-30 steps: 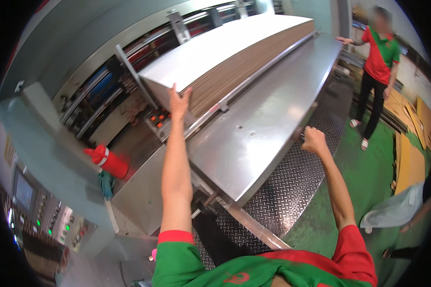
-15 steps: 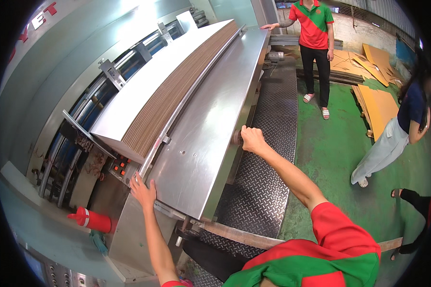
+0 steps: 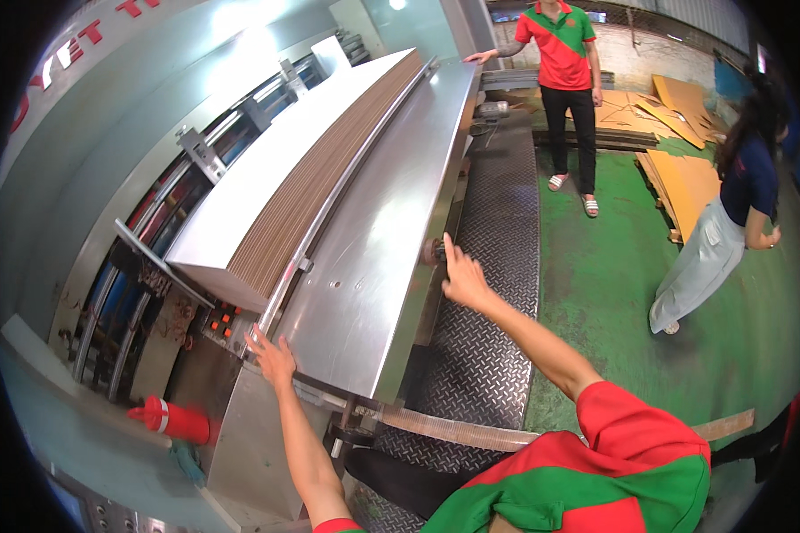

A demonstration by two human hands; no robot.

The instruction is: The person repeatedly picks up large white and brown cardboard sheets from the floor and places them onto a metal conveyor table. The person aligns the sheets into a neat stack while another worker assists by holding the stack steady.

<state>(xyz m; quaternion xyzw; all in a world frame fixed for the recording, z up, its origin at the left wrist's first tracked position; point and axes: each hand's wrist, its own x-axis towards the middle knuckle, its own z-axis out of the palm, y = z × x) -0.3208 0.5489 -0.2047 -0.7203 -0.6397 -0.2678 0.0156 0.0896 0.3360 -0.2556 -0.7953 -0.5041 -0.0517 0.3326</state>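
My left hand (image 3: 274, 357) lies with fingers spread at the near left corner of a long metal table (image 3: 364, 258), beside the end of a metal rail (image 3: 307, 244). My right hand (image 3: 465, 280) is at the table's right side, next to a dark round knob (image 3: 432, 252). Its index finger points up past the knob, and the other fingers are loosely apart with nothing in them. A tall stack of corrugated cardboard sheets (image 3: 324, 164) with a white top sits behind the rail, inside the machine.
Orange buttons (image 3: 225, 320) sit below the stack's near end. A red bottle (image 3: 176, 420) is at lower left. A person (image 3: 567, 53) in a red and green shirt rests a hand on the table's far end. Another person (image 3: 729, 213) stands at right. Cardboard (image 3: 683, 182) lies on the green floor.
My right hand has let go of the knob and stretched its fingers. My left hand stays at the table corner. The person at right has turned, and the whole view has shifted slightly.
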